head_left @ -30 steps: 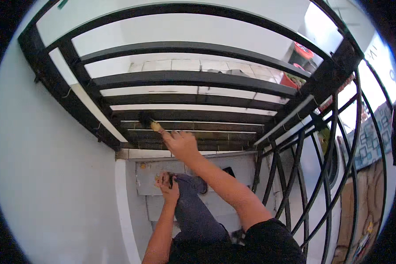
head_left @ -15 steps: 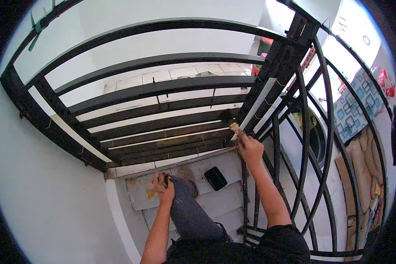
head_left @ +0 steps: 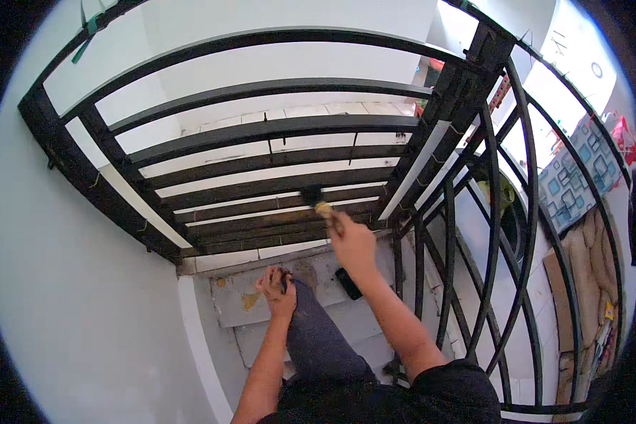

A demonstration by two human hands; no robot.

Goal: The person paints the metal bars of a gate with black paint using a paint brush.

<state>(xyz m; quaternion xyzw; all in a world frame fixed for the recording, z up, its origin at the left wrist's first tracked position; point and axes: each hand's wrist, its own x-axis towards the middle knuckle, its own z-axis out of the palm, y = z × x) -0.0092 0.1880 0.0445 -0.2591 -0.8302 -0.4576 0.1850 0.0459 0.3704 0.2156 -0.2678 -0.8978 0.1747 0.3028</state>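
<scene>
Since the earlier frame, the right hand (head_left: 353,244) has carried the brush (head_left: 323,208) from beside the post at the right end of the slats back to the centre of the frame, and the view has shifted slightly. The right fingers are closed around the brush handle; its dark bristles point up and left, over the lower black slats (head_left: 275,130), though whether they touch cannot be told. The left hand (head_left: 279,293) lies at the knee of the grey trouser leg (head_left: 321,332), low in the centre, its fingers bent and darkly smudged; I cannot tell whether they hold anything.

Just right of the knee, a black tray (head_left: 346,285) sits on the grey steps (head_left: 261,343), partly hidden by the right forearm. A yellowish stain (head_left: 249,302) marks the step left of the left hand. The slats fill the upper middle, ending at a thick dark post (head_left: 491,46) at upper right. Crossing curved bars (head_left: 489,212) run down the right side, standing in front of a patterned blue cloth (head_left: 576,177), a red bag (head_left: 623,136) and brown cardboard (head_left: 560,304). A pale wall (head_left: 99,304) closes off the left, and a green strip (head_left: 87,42) hangs from the rail at upper left.
</scene>
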